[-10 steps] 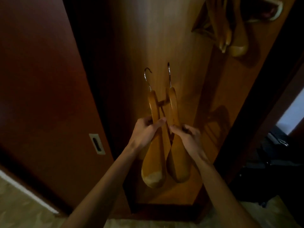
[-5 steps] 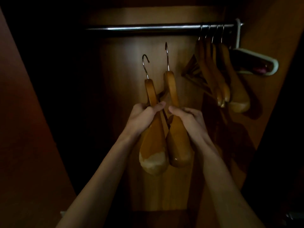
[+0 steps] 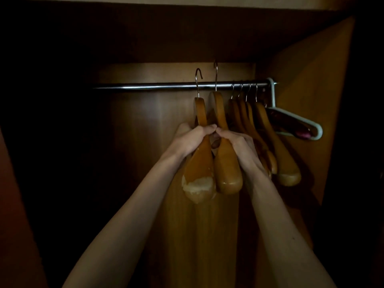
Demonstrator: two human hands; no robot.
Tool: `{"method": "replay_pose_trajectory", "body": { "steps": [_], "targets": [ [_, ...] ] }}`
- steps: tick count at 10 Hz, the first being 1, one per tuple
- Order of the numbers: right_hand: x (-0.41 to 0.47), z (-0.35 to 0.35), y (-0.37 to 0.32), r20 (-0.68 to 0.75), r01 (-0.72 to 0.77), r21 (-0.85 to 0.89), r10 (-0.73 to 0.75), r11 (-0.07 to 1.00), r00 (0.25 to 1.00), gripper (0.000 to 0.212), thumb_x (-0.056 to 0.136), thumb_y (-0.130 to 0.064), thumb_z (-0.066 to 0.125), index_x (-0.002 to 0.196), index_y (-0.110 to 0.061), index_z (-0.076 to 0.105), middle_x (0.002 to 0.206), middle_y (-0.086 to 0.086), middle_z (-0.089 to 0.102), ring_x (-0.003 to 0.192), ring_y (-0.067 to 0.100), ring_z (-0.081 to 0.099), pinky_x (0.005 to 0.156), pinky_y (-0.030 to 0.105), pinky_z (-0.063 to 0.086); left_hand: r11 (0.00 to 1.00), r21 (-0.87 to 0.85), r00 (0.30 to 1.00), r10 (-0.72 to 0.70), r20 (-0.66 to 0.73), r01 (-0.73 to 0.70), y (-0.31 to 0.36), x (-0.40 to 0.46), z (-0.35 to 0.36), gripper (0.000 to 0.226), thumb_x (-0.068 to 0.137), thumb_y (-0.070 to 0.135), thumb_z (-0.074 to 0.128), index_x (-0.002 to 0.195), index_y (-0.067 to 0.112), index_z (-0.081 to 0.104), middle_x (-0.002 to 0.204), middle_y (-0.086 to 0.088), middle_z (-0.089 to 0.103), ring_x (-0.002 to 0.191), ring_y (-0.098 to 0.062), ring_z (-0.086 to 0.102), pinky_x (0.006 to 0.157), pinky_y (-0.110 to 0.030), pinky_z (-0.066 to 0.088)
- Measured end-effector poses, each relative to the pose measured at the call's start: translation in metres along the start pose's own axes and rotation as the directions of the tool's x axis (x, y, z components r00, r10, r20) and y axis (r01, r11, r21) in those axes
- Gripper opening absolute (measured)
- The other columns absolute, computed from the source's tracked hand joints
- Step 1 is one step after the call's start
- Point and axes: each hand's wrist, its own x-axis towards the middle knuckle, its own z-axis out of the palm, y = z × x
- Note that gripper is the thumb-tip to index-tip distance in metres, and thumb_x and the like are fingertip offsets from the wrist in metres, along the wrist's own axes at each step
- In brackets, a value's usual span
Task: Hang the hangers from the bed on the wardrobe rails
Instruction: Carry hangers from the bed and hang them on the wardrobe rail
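Holding one wooden hanger (image 3: 199, 163) in the left hand (image 3: 192, 140) and another hanger (image 3: 226, 163) in the right hand (image 3: 239, 144), fingers curled tight around each, hooks reaching just above the rail (image 3: 155, 86), long axes hanging down.

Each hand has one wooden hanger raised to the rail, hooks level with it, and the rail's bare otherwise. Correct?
Not quite: the rail is not bare. The head view shows four wooden hangers already hooked near its right end, plus a white hanger beyond them. The rest holds: the left hand grips the chipped hanger and the right hand the other hanger, hooks at rail height.
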Motion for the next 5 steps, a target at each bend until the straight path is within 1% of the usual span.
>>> {"method": "replay_pose_trajectory", "body": {
  "steps": [1,2,3,4,5],
  "targets": [
    [0.015,-0.002,-0.002,-0.02,-0.013,-0.027,0.012,1.0,1.0,0.023,0.09,-0.04,0.067,0.091,-0.02,0.079,0.081,-0.004,0.078,0.071,0.004,0.073,0.057,0.013,0.053,1.0,0.014,1.0,-0.002,-0.015,0.002,0.007,0.019,0.006,0.023,0.089,0.045,0.071,0.085,0.022,0.071,0.079,0.003,0.073,0.071,-0.01,0.069,0.055,-0.023,0.046],
    [0.029,0.001,0.003,-0.04,-0.051,-0.064,0.049,0.997,0.998,0.026,0.09,-0.04,0.067,0.093,-0.017,0.078,0.081,-0.003,0.078,0.07,0.007,0.073,0.06,0.017,0.053,1.0,0.028,1.0,-0.003,0.001,0.003,0.007,0.038,0.011,0.027,0.089,0.045,0.07,0.092,0.019,0.075,0.085,0.0,0.075,0.076,-0.015,0.072,0.06,-0.024,0.051],
    [0.038,0.003,0.012,-0.05,-0.075,-0.04,0.073,0.996,0.996,0.026,0.09,-0.038,0.066,0.093,-0.015,0.077,0.08,-0.003,0.078,0.07,0.008,0.074,0.062,0.021,0.053,0.999,0.028,1.0,-0.015,0.018,0.015,0.005,0.051,0.016,0.03,0.088,0.045,0.071,0.096,0.017,0.076,0.09,-0.003,0.077,0.08,-0.018,0.074,0.07,-0.029,0.057],
    [0.04,0.001,0.022,-0.049,-0.096,0.008,0.097,0.995,0.994,0.023,0.09,-0.037,0.067,0.094,-0.017,0.076,0.081,-0.002,0.078,0.072,0.011,0.074,0.063,0.024,0.055,0.998,0.05,0.999,-0.033,0.038,0.031,-0.002,0.057,0.021,0.028,0.089,0.044,0.071,0.094,0.016,0.076,0.088,-0.003,0.076,0.076,-0.016,0.073,0.063,-0.026,0.053],
    [0.04,-0.004,0.026,-0.007,-0.107,0.051,0.108,0.993,0.994,0.013,0.093,-0.034,0.064,0.087,-0.024,0.07,0.078,-0.007,0.072,0.072,0.007,0.068,0.061,0.02,0.05,0.998,0.021,0.997,-0.062,0.055,0.061,-0.008,0.06,0.031,0.025,0.088,0.043,0.072,0.094,0.019,0.076,0.092,-0.002,0.077,0.079,-0.017,0.073,0.072,-0.03,0.057]
  ]
}}
